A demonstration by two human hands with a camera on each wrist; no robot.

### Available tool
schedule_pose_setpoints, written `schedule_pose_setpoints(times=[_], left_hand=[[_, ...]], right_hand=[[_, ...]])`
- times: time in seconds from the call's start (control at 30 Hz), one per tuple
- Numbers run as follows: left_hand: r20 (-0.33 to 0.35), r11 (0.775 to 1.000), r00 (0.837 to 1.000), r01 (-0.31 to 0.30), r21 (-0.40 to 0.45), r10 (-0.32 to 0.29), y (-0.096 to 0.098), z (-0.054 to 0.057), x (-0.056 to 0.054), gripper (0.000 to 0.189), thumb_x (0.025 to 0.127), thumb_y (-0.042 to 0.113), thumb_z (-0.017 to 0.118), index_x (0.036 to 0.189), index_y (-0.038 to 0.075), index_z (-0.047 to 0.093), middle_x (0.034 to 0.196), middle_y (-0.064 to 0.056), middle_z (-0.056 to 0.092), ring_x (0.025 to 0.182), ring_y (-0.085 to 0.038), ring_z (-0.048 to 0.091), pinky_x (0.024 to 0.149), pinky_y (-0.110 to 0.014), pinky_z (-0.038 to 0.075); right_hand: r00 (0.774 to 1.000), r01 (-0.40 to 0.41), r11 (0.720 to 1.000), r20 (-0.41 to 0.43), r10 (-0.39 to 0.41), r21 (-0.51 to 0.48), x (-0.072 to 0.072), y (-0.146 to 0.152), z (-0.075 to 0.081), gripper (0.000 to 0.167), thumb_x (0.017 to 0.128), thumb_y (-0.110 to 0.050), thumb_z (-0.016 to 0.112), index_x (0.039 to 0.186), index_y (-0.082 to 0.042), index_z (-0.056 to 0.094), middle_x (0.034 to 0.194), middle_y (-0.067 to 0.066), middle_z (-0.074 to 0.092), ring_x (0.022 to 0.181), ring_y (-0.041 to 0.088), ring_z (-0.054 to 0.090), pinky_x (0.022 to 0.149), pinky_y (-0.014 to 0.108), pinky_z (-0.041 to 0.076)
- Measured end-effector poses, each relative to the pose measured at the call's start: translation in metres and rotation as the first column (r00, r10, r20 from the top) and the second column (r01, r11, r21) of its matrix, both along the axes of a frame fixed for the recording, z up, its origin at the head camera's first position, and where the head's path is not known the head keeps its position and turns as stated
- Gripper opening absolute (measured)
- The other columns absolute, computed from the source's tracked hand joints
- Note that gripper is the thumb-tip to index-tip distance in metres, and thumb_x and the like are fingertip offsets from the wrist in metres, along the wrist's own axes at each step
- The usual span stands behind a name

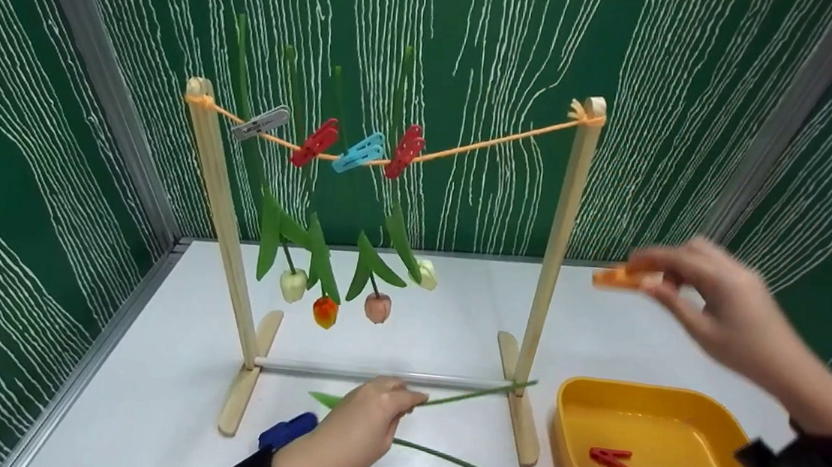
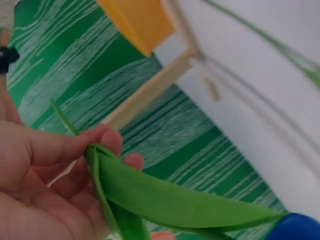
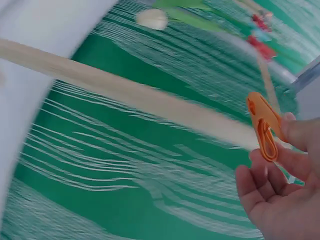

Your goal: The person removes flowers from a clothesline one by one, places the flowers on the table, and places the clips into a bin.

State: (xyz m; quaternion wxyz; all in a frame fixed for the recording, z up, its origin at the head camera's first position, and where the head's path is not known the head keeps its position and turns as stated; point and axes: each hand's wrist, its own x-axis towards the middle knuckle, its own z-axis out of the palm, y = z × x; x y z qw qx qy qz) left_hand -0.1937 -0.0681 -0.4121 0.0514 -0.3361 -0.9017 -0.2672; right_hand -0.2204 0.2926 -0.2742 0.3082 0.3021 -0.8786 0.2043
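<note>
My left hand (image 1: 372,429) pinches the green stem (image 1: 481,395) of an artificial flower, low in front of the wooden stand. Long green leaves (image 2: 185,197) hang from those fingers in the left wrist view; the bloom is hidden. My right hand (image 1: 718,309) is raised over the yellow tray (image 1: 569,420), holding an orange clothespin (image 3: 264,127) between thumb and fingers. On the orange cord (image 1: 499,145), a grey clothespin (image 1: 261,124), two red clothespins (image 1: 315,142) and a light blue clothespin (image 1: 359,153) hold tulips, blooms downward, including an orange one (image 1: 325,313).
Wooden posts (image 1: 563,261) carry the cord, with feet (image 1: 239,402) and a pale crossbar (image 1: 381,374) near the table. A red clothespin (image 1: 613,461) lies in the tray. Another green stem (image 1: 445,458) and a dark blue object (image 1: 286,430) lie near my left hand.
</note>
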Motion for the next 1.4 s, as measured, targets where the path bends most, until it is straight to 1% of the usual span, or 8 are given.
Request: schedule_pose_setpoints(times=[0.13,0.4,0.73,0.87,1.03,1.1,1.33,1.4], left_hand=[[0.097,0.995,0.995,-0.021,-0.094,0.03,-0.014,-0.03,-0.002,0.026,0.087,-0.005,0.059,0.103,0.009,0.072,0.083,0.001,0.063,0.082,-0.009,0.059,0.068,-0.02,0.049],[0.048,0.978,0.997,-0.042,-0.206,0.053,-0.026,-0.075,-0.006,0.024,0.076,-0.005,0.069,0.088,0.014,0.077,0.074,0.002,0.062,0.07,-0.01,0.056,0.06,-0.022,0.046],[0.037,0.976,0.999,-0.012,-0.218,0.021,-0.023,-0.095,-0.006,0.023,0.078,-0.006,0.066,0.084,0.013,0.077,0.075,0.003,0.065,0.071,-0.007,0.057,0.063,-0.02,0.047],[0.033,0.975,0.999,-0.012,-0.221,0.019,-0.023,-0.096,-0.005,0.02,0.078,-0.004,0.067,0.083,0.013,0.077,0.074,0.004,0.064,0.07,-0.006,0.055,0.062,-0.02,0.046],[0.055,0.972,0.998,0.0,-0.237,0.014,-0.023,-0.092,-0.005,0.02,0.075,-0.004,0.07,0.083,0.013,0.076,0.074,0.004,0.064,0.07,-0.006,0.055,0.061,-0.02,0.045],[0.076,0.966,0.997,-0.002,-0.257,0.023,-0.023,-0.083,-0.005,0.021,0.074,-0.005,0.07,0.087,0.012,0.075,0.078,0.002,0.064,0.073,-0.008,0.056,0.062,-0.021,0.046],[-0.132,0.986,0.985,-0.124,-0.115,0.108,-0.018,-0.012,-0.019,0.033,0.08,-0.002,0.067,0.112,0.004,0.065,0.105,-0.01,0.062,0.099,-0.024,0.059,0.082,-0.032,0.052],[-0.249,0.986,0.954,-0.153,0.064,0.164,-0.015,0.012,-0.027,0.037,0.081,-0.002,0.066,0.118,0.003,0.061,0.11,-0.013,0.06,0.098,-0.025,0.059,0.083,-0.032,0.052]], right_hand=[[0.958,0.032,0.999,0.286,-0.028,-0.009,0.0,0.028,-0.065,0.021,0.083,-0.008,0.07,0.104,-0.009,0.067,0.093,-0.005,0.065,0.075,0.001,0.055,0.065,0.013,0.049],[0.677,0.2,0.977,0.71,-0.196,0.078,0.003,0.062,-0.157,0.047,0.081,-0.034,0.073,0.115,-0.002,0.065,0.092,0.0,0.068,0.069,0.008,0.052,0.061,0.017,0.048],[0.359,0.304,0.937,0.891,-0.278,0.17,0.006,0.059,-0.199,0.048,0.073,-0.027,0.079,0.114,-0.004,0.066,0.089,0.002,0.062,0.079,0.017,0.052,0.066,0.021,0.045],[0.309,0.323,0.922,0.898,-0.314,0.211,0.005,0.056,-0.209,0.046,0.07,-0.02,0.08,0.112,-0.004,0.067,0.091,0.002,0.064,0.078,0.017,0.052,0.067,0.023,0.044],[0.337,0.293,0.928,0.884,-0.325,0.229,0.005,0.054,-0.209,0.043,0.069,-0.016,0.081,0.108,-0.007,0.069,0.091,0.001,0.065,0.078,0.017,0.052,0.068,0.023,0.046],[0.391,0.24,0.936,0.857,-0.335,0.256,0.003,0.052,-0.199,0.041,0.068,-0.017,0.082,0.106,-0.009,0.069,0.091,0.0,0.065,0.077,0.016,0.052,0.069,0.024,0.047],[0.886,-0.051,0.963,0.457,-0.079,0.264,-0.01,0.021,-0.1,0.024,0.076,-0.013,0.078,0.097,-0.009,0.069,0.088,-0.001,0.068,0.072,0.009,0.057,0.062,0.023,0.052],[0.962,-0.079,0.965,0.274,0.009,0.248,-0.012,-0.003,-0.06,0.022,0.074,-0.007,0.077,0.095,-0.01,0.07,0.085,-0.003,0.068,0.071,0.007,0.058,0.061,0.021,0.052]])
